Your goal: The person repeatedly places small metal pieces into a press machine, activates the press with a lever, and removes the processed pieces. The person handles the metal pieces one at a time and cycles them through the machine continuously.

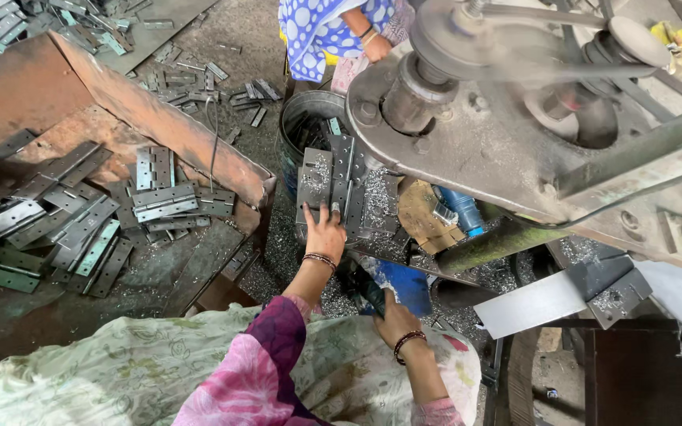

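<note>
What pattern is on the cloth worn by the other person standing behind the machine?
White dots on blue cloth, clearest at the top of the head view.

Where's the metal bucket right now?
In the head view, the metal bucket stands upper centre, just beyond the left hand on the work plate, beside the rusty tray of hinges.

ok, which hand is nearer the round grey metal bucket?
Left. The left hand rests on flat metal plates just below the bucket; the right hand is lower, by the dark handle.
</note>
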